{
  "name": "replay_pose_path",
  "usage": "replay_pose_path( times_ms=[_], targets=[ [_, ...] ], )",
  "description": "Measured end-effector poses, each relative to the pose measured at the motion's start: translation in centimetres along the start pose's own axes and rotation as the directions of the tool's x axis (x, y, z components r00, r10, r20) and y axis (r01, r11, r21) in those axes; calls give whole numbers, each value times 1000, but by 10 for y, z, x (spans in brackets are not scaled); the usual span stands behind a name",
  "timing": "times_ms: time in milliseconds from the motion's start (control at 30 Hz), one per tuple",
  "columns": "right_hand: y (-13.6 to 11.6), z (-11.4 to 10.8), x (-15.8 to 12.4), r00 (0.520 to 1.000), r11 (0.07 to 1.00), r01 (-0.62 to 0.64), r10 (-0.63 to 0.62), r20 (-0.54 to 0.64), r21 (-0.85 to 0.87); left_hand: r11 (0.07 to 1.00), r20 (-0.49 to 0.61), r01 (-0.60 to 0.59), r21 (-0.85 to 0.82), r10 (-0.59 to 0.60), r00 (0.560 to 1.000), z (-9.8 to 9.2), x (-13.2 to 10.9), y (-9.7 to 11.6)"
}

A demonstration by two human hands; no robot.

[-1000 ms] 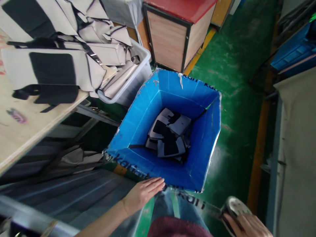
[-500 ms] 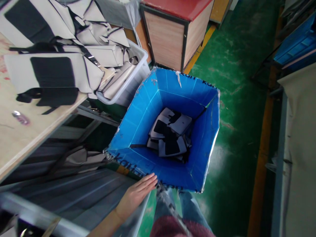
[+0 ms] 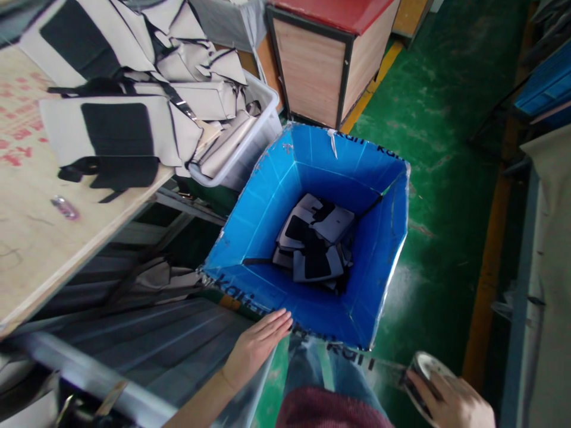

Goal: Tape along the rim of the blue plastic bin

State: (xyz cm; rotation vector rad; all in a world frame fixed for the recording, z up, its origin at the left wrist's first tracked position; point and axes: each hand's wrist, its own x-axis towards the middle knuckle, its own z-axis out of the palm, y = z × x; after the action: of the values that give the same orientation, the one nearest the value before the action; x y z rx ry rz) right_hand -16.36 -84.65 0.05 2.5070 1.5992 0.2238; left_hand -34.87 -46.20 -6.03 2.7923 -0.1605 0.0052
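My left hand (image 3: 261, 342) lies with straight fingers on the near rim of a tall blue bin (image 3: 263, 196). In my right hand (image 3: 459, 401), at the lower right, is a roll of clear tape (image 3: 426, 371). A see-through strip with black lettering (image 3: 352, 355) runs from the bin's near edge toward the roll. Similar lettering shows along the bin's rim. Down inside the bin lie several grey-and-black fabric pieces (image 3: 319, 261), loosely piled. My right thumb and part of the roll are hidden by the hand.
To the left, a wooden table (image 3: 27, 238) carries white-and-black fabric pieces (image 3: 116, 131) and a small pink object (image 3: 65, 207). A full white crate (image 3: 263, 119) touches the bin's far left. Behind stands a red-topped cabinet (image 3: 310, 71); a grey crate (image 3: 178, 351) is at lower left.
My right hand has come into view at the lower right with the tape roll. The strip that hung down past my legs now stretches rightward. My left hand stays on the rim.
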Motion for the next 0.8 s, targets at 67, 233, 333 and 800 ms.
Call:
replay_pose_path(
  times_ms=[67, 233, 333, 800],
  targets=[
    [1, 12, 3, 999, 998, 38, -39, -25, -41, 999, 0, -27, 47, 27, 1000, -3, 4, 3],
    [-10, 28, 5, 992, 993, -110, 108, 67, 31, 997, -48, -41, 61, 44, 998, -9, 21, 22],
    [-13, 32, 7, 983, 988, -148, 143, 112, 44, 997, -66, -79, -15, 78, 995, -3, 34, 39],
    [-12, 48, 15, 879, 912, -390, 327, 348, 128, 995, 37, -40, -93, 43, 998, 4, 60, 49]
  ],
)
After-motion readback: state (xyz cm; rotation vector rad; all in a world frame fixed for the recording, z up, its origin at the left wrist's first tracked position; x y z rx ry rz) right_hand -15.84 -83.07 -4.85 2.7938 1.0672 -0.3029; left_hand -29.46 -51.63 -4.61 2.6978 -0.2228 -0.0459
